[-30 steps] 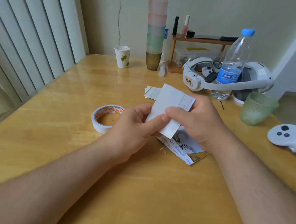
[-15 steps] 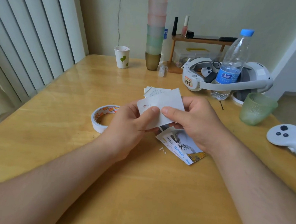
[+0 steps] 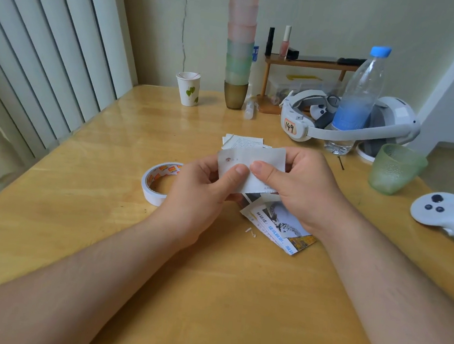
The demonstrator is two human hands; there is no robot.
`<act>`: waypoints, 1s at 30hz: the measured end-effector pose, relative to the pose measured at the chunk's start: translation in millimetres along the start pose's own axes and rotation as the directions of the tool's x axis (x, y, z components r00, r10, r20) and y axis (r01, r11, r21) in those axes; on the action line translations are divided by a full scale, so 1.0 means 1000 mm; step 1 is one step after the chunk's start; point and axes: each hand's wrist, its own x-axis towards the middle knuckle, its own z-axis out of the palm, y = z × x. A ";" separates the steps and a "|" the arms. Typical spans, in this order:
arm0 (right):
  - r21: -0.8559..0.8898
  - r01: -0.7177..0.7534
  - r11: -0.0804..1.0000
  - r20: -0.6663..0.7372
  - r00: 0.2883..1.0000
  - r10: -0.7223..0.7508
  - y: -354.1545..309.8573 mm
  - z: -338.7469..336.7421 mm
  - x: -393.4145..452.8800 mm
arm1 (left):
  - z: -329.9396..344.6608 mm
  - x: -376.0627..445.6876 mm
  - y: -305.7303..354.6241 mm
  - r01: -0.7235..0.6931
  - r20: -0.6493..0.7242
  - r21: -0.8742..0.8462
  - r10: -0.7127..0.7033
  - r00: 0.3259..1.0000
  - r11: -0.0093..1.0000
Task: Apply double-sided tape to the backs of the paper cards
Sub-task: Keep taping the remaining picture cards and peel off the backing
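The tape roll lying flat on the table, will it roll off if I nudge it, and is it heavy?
The tape roll lies flat on its side on the table, so a nudge would probably slide it, not roll it. It is a hollow ring, so likely light. Stood on edge, it could roll.

A white paper card (image 3: 252, 160) is held blank-side up, with the tape roll (image 3: 157, 182) lying flat leftward.

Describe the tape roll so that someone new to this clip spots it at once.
Start at the wooden table and find the left hand near its middle. The tape roll lies flat just left of that hand, partly hidden by it. It is the only white ring there, with orange labels printed inside its core.
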 end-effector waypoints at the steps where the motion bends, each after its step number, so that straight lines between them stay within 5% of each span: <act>1: 0.000 -0.004 1.000 0.004 1.000 0.004 0.000 -0.001 0.000 | 0.000 0.000 0.000 0.005 -0.008 -0.008 -0.005 1.000 1.000; 12: -0.020 -0.040 0.999 0.048 0.998 0.041 0.004 0.001 0.001 | -0.002 0.003 -0.002 0.018 -0.038 0.016 -0.017 0.999 1.000; 20: 0.141 -0.093 0.986 0.043 0.995 0.088 0.004 0.005 0.001 | -0.002 0.006 -0.004 0.063 -0.032 -0.059 -0.065 0.997 0.996; 30: -0.048 -0.095 0.994 -0.079 0.993 0.091 0.006 -0.001 0.007 | -0.003 0.012 -0.004 0.041 -0.109 -0.031 -0.044 0.993 0.999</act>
